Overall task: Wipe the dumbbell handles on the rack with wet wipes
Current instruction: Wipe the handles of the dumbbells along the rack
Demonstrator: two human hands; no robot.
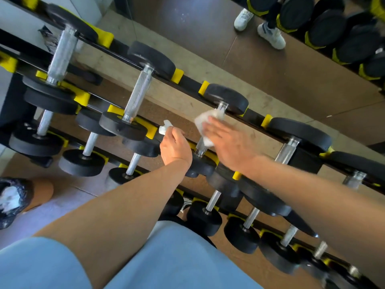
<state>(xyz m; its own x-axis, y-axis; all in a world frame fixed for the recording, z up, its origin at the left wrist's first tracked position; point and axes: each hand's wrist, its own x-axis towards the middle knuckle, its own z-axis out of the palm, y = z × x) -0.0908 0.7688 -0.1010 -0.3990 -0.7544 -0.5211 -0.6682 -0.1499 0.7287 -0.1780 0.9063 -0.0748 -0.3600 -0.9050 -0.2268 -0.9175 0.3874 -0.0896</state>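
Pressing a wet wipe (203,126) against the chrome handle (210,130) of the third dumbbell on the top rail of the rack (188,82), I keep my right hand (227,144) flat, fingers straight and spread over the cloth. My left hand (175,147) hovers just beside it, fingers curled round a second crumpled wipe (165,127). To do this well, I judge I should wrap the wipe around the bar, not only pat its top, then slide from one black head (227,98) to the other and twist, so the knurling's underside gets cleaned too. The knurled handle (138,94) to my left sits bare.
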